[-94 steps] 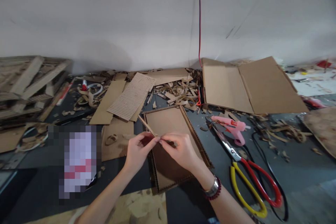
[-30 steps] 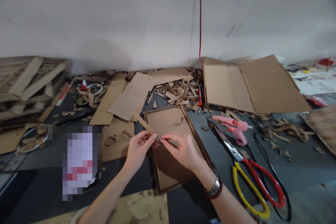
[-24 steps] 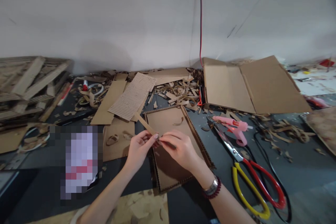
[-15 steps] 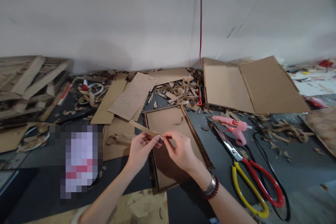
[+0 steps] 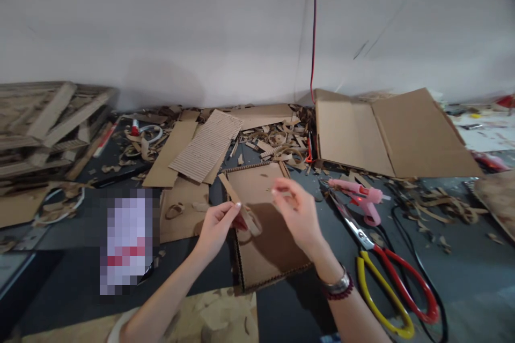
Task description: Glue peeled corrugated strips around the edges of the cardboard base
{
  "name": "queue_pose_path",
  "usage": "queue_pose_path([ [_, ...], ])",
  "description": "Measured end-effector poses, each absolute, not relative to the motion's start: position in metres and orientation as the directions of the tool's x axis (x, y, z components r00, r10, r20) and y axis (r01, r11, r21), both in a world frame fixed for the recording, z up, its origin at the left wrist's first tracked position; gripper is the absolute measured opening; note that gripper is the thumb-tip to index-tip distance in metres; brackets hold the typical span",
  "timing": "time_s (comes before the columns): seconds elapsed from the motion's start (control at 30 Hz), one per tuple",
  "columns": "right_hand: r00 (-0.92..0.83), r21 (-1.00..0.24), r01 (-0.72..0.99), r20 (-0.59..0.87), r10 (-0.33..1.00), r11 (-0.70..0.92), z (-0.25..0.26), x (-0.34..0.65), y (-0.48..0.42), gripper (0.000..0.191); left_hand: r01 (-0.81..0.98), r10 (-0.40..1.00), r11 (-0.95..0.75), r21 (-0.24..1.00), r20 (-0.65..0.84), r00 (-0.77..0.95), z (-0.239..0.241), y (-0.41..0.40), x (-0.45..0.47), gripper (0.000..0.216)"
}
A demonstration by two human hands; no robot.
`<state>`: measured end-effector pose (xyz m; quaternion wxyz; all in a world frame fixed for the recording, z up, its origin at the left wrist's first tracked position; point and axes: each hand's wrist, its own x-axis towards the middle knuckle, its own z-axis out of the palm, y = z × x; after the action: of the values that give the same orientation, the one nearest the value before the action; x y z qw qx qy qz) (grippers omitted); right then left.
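The left hand (image 5: 218, 228), just left of the frame's centre, pinches a cardboard strip (image 5: 228, 187) between thumb and fingers. The strip slants from upper left to lower right; its upper end reaches the far left corner of the tray (image 5: 261, 265), and its blurred lower end hangs over the tray's inside.

The right hand (image 5: 298, 220), right of centre, is raised above the tray, apart from the strip. Its fingers are loosely curled and part open, but blurred; whether a small scrap sits at the fingertips cannot be told. Its wrist wears a silver band (image 5: 339, 284) and a dark red bracelet (image 5: 341, 295).

The tray, in the middle of the frame, is shallow, with ridged cardboard edges, and lies on the dark desk (image 5: 292, 311). A few small bits show over its far part. To its right, a pink glue gun (image 5: 364, 195) lies near the blades of the scissors (image 5: 362, 238), whose yellow and red handles point to the lower right.

Beyond the tray are a pile of scraps (image 5: 281, 144), a ridged sheet (image 5: 206, 144) at upper centre-left and a folded cardboard (image 5: 350, 131) standing half open at upper right. Slatted pieces (image 5: 60, 115) fill the far left. A pixelated patch covers something at lower left.
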<state>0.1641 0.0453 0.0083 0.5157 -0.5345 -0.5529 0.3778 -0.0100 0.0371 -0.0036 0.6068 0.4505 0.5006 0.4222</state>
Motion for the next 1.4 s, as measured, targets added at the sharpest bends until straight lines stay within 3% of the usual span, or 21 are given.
queue_pose_path([
  [0.07, -0.057, -0.987, 0.113, 0.111, 0.992, 0.116, 0.008, 0.150, 0.039, 0.020, -0.009, 0.965, 0.202, 0.979, -0.198, 0.172, -0.004, 0.036, -0.010, 0.034],
  [0.17, -0.137, -0.999, 0.015, 0.040, 0.990, 0.043, 0.006, 0.138, 0.033, 0.026, 0.076, 0.961, 0.130, 0.989, -0.144, 0.234, -0.003, 0.033, -0.010, 0.029],
  [0.37, -0.128, -0.977, -0.198, -0.055, 0.990, -0.080, 0.003, 0.138, 0.037, 0.026, 0.236, 0.929, -0.080, 0.968, -0.014, 0.370, 0.004, 0.022, -0.008, 0.023],
  [0.5, -0.102, -0.950, -0.299, -0.064, 0.993, -0.092, 0.009, 0.145, 0.038, 0.026, 0.367, 0.923, -0.265, 0.892, 0.125, 0.363, 0.005, 0.019, -0.007, 0.018],
  [0.63, -0.060, -0.933, -0.352, -0.064, 0.996, -0.081, 0.016, 0.150, 0.036, 0.019, 0.394, 0.923, -0.296, 0.870, 0.154, 0.352, 0.003, 0.018, -0.008, 0.015],
  [0.83, -0.089, -0.898, -0.409, -0.137, 0.987, -0.161, 0.013, 0.148, 0.038, 0.016, 0.335, 0.850, -0.343, 0.878, 0.137, 0.509, 0.009, 0.016, -0.008, 0.021],
  [0.9, -0.117, -0.886, -0.423, -0.155, 0.981, -0.190, 0.011, 0.147, 0.039, 0.016, 0.295, 0.835, -0.299, 0.907, 0.099, 0.542, 0.012, 0.016, -0.006, 0.028],
  [1.0, -0.142, -0.879, -0.430, -0.160, 0.977, -0.206, 0.010, 0.147, 0.039, 0.015, 0.165, 0.873, -0.047, 0.985, -0.040, 0.486, 0.017, 0.022, -0.001, 0.036],
  [1.07, -0.136, -0.879, -0.434, -0.152, 0.979, -0.197, 0.009, 0.147, 0.039, 0.014, 0.056, 0.897, 0.128, 0.990, -0.140, 0.419, 0.020, 0.027, 0.002, 0.031],
  [1.17, -0.102, -0.882, -0.438, -0.140, 0.985, -0.171, 0.008, 0.148, 0.040, 0.013, -0.003, 0.878, 0.260, 0.966, -0.236, 0.416, 0.027, 0.038, 0.002, 0.022],
  [1.27, -0.067, -0.887, -0.434, -0.144, 0.987, -0.159, 0.006, 0.149, 0.041, 0.012, 0.074, 0.831, 0.296, 0.952, -0.295, 0.472, 0.038, 0.049, -0.002, 0.017],
  [1.4, -0.005, -0.889, -0.431, -0.168, 0.986, -0.153, 0.006, 0.150, 0.043, 0.015, 0.269, 0.786, 0.158, 0.950, -0.286, 0.549, 0.056, 0.063, -0.007, 0.017],
])
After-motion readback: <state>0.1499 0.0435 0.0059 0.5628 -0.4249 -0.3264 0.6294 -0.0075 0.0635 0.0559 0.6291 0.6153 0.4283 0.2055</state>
